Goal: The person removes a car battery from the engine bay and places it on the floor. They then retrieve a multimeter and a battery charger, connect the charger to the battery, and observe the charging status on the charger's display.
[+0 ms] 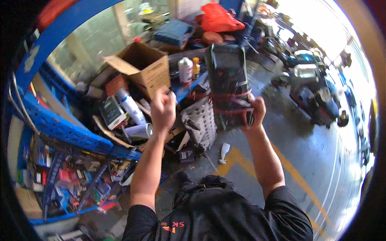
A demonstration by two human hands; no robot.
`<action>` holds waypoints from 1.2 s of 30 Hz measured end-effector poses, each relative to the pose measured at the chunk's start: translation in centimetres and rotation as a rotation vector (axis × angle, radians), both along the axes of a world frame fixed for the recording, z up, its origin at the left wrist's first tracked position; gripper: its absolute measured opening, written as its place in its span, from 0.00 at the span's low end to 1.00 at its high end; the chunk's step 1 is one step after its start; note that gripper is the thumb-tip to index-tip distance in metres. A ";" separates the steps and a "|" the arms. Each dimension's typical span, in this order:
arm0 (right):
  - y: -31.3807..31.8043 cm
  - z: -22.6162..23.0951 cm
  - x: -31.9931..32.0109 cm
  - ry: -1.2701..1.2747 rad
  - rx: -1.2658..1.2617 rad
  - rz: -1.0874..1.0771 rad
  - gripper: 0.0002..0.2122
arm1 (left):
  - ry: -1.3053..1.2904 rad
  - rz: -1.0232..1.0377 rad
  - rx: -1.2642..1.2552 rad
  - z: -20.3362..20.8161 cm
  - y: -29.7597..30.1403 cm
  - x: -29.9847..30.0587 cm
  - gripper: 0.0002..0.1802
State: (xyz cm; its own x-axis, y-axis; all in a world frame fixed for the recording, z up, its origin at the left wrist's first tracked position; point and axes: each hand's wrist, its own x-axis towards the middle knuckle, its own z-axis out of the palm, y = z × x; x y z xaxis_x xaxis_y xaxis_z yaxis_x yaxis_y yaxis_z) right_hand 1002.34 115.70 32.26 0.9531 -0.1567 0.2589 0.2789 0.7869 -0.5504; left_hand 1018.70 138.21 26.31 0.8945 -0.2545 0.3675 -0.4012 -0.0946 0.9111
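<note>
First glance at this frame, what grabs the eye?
Dead centre, the right hand grips a tall dark green boxy unit raised upright, while the left hand is a closed fist beside it. Left of them, an open brown cardboard box tops a cluttered blue metal shelf.

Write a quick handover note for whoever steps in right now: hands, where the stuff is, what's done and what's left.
Right hand: raised, grip closed on the lower end of a dark boxy part bound with red straps.
Left hand: raised in a closed fist beside the part, apart from it; whether it holds a strap cannot be told.
Nearby: open cardboard box and white bottle on the cluttered blue shelving; scooter parked on the wet floor.
Done: part lifted, straps around it.
Left: part not yet set down.
</note>
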 end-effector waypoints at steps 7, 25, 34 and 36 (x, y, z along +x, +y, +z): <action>3.0 -6.7 -17.5 0.329 -0.143 -0.210 0.30 | 0.783 -0.968 -0.661 -5.1 -3.8 -18.8 0.38; 0.7 -16.3 -72.5 0.760 0.355 -1.322 0.25 | 0.916 -1.694 0.296 -10.4 -24.1 -71.3 0.37; -12.2 -23.5 -90.9 0.751 0.989 -1.540 0.20 | 1.933 -1.585 0.379 -18.6 -44.6 -87.0 0.30; -14.6 -26.5 -95.5 0.626 0.918 -1.605 0.18 | 1.994 -1.550 0.284 -19.2 -51.4 -91.8 0.30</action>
State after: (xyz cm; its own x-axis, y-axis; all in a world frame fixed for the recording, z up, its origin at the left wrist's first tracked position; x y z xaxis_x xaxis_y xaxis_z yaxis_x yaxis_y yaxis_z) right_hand 906.89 101.07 5.78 -0.2779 -0.7004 -0.6575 0.8723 0.1027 -0.4780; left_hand 926.90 86.80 7.13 -0.7290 -0.5852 -0.3552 0.5648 -0.8073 0.1708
